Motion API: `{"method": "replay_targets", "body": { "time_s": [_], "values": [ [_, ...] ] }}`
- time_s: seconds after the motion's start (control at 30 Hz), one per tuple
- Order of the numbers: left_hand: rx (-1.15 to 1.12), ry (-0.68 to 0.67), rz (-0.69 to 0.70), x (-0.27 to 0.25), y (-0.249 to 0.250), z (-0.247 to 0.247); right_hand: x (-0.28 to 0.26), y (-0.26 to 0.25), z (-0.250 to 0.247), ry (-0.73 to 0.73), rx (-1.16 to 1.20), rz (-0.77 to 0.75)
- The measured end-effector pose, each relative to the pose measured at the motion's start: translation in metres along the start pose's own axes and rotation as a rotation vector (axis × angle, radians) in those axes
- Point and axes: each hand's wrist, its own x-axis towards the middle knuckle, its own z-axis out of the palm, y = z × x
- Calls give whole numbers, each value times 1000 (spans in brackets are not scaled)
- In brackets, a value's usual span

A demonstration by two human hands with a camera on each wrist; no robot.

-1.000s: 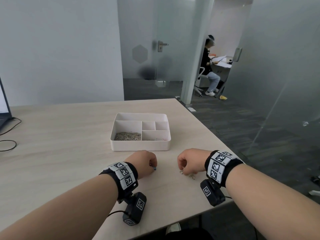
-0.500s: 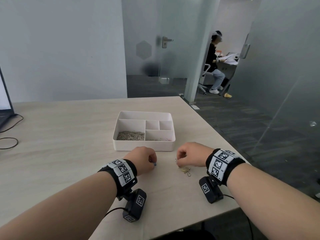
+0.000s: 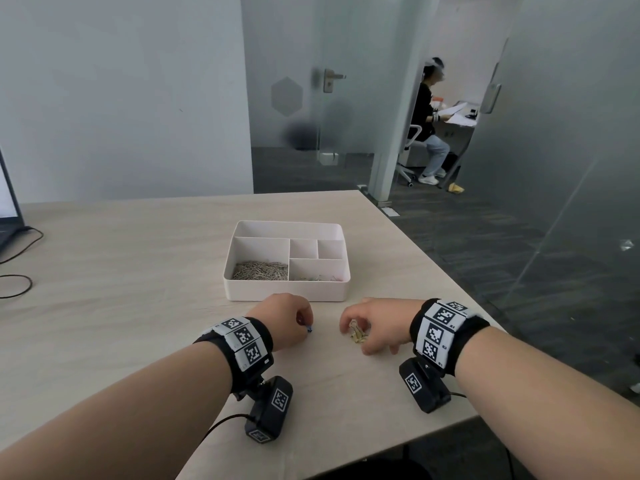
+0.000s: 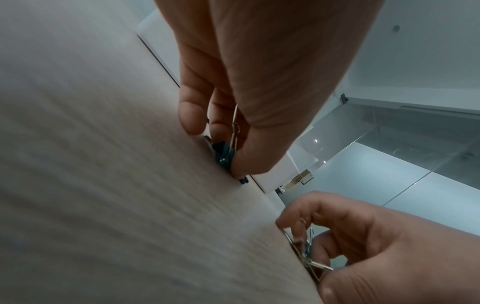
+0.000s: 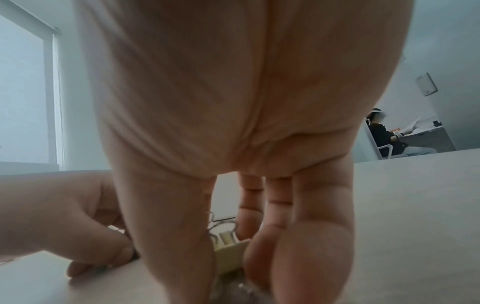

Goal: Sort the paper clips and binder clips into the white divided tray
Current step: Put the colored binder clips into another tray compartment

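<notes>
Hands sit low on the worktop, near the white divided tray. Left hand curls and pinches a blue binder clip. Right hand curls and pinches a yellow binder clip.

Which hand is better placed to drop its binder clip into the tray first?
Probably the left hand: it pinches a blue binder clip and sits nearer the white tray.
</notes>
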Motion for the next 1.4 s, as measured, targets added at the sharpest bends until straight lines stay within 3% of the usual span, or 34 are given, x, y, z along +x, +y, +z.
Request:
{"method": "replay_targets", "body": {
  "time_s": [0.27,0.43,0.73,0.93,1.07,1.3,1.4],
  "values": [
    [7,-5,-9,0,-1,0,-1,6,-9,228,189,-16],
    [-1,-2,-22,-1,0,0,-4,23,-28,465,280,109],
    [9,3,-31,-2,1,0,4,27,-5,350,232,217],
    [9,-1,-21,-3,1,-2,12,20,3,327,136,177],
    [-24,22,20,0,-1,-5,15,16,2,356,196,128],
    [-169,196,91,20,4,-34,28,-6,-21,632,472,-62],
    [-157,272,88,37,7,-45,42,-15,-33,773,401,-107]
  ]
}}
